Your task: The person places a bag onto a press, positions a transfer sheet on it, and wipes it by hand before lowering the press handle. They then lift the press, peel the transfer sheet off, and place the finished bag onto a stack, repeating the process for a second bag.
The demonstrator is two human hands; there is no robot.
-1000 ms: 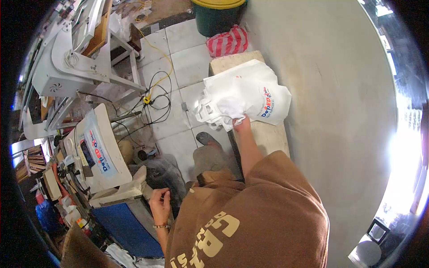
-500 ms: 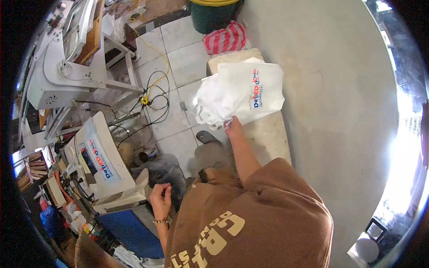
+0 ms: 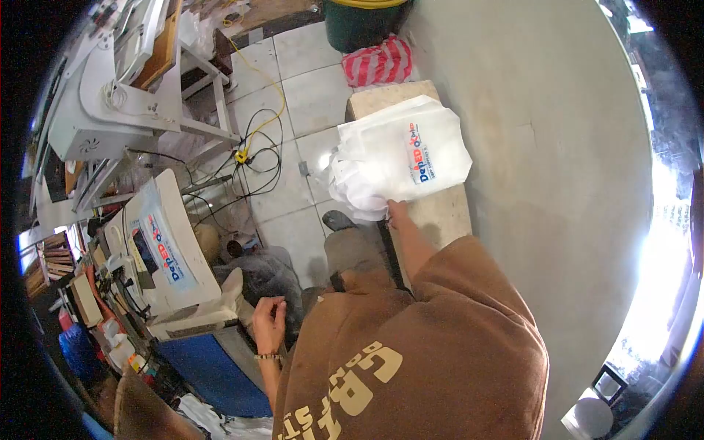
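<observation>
My right hand [image 3: 398, 213] grips the near edge of a stack of white printed bags [image 3: 396, 147], which lies on a pale bench [image 3: 449, 220]. The top one carries red and blue lettering. My left hand [image 3: 270, 321], with a bracelet at the wrist, hovers over my lap beside the machine, its fingers curled; whether anything is between them is too small to tell. Left of it a white board [image 3: 192, 273] on the machine bears a printed sheet [image 3: 160, 246] with the same lettering.
A red-and-white striped bag [image 3: 378, 62] lies by a green bin [image 3: 363, 28] beyond the bench. Black and yellow cables [image 3: 257, 154] coil on the tiled floor [image 3: 315, 95]. White equipment [image 3: 95, 132] stands at the upper left. The wall [image 3: 557, 183] borders the bench.
My right hand has shifted slightly right and down with the edge of the stack, whose sheets have moved and flattened. My left hand has stayed nearly still. The view has shifted a little.
</observation>
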